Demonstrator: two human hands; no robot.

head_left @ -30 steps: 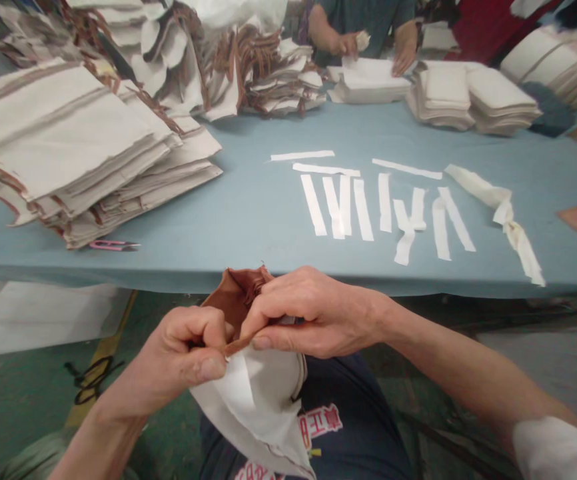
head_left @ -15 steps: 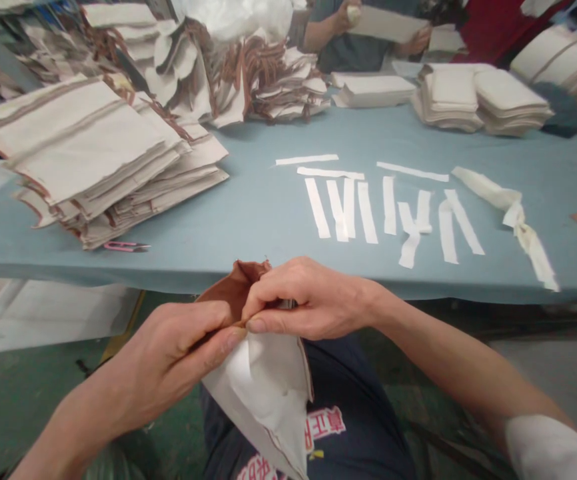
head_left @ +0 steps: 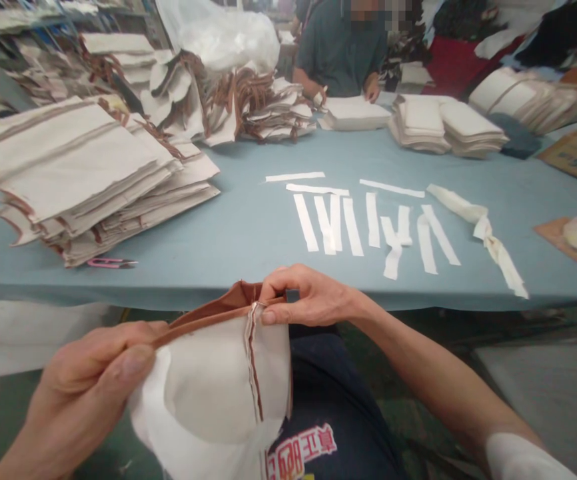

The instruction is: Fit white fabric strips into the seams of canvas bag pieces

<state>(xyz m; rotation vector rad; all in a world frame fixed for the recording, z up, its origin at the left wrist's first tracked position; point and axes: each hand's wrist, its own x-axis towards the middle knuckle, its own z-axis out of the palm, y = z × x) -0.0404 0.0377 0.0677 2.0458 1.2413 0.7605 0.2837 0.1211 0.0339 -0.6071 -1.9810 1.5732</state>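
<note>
Cream cloth is held at lower centre of the frame, its brown rim pinched in the grip of left hand and right hand, seemingly to be kept taut.

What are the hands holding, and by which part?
The white cloth, by its brown edge: the left hand grips it well left of the seam, the right hand right beside the seam.
</note>
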